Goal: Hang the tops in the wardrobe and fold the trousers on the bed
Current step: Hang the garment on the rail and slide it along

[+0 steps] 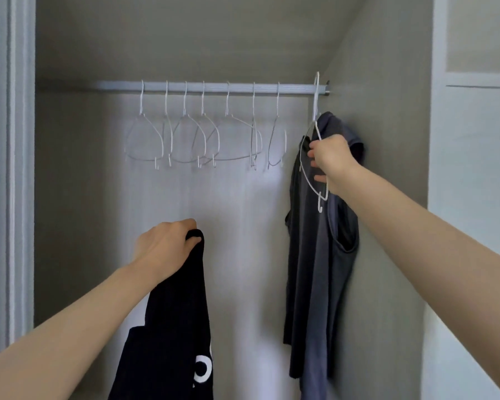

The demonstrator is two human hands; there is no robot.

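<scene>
Holding a black top (171, 327) up by a bunched bit of fabric, the left hand (165, 246) has its fingers curled tight around the cloth, roughly mid-wardrobe and well below the rail (214, 88). That top hangs straight down from the fist, and some white print shows near its lower edge.

Over on the right, the right hand (328, 161) is up by the end of the rail, fingers and thumb pinched on a white wire hanger (315, 174). Pretty sure that hanger's hook is up at the rail's right end, but I can't tell if it's actually seated on it. Right behind that hand a dark grey top (321, 269) hangs down against the right wall of the wardrobe (387, 140). It looks sleeveless, with a big armhole showing.

A row of empty white hangers (202, 134) hangs along the rail, spread from the left part to just short of the grey top, some overlapping each other.
</scene>
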